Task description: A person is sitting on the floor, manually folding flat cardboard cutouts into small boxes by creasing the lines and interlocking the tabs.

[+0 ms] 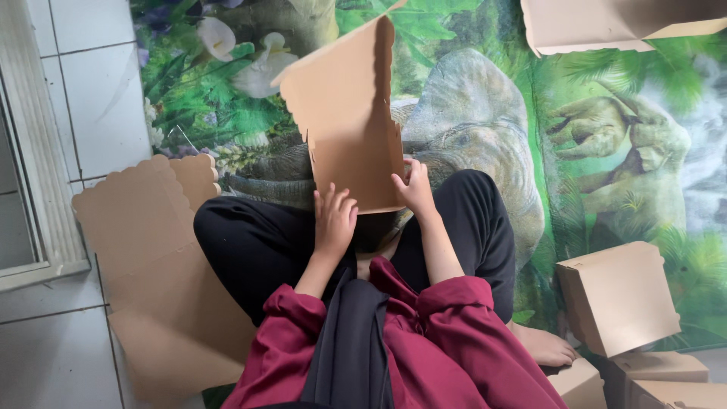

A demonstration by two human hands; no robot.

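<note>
Head view: both hands on upright cardboard box blank (344, 113). Left hand (334, 220) flat against its lower edge, fingers apart; right hand (416, 189) pinches right edge. Flat blanks (144, 250) lie left of it.

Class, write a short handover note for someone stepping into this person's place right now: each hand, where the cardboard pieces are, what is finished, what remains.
Left hand: open, fingers on the lower edge of the brown cardboard box blank, held upright over the lap.
Right hand: grips the blank's lower right edge.
Stack of flat blanks: on the floor at the left.
Done: folded boxes lie at the right on the printed mat; another lies at top right.
Left: the held blank is not yet folded; the flat stack waits.
</note>
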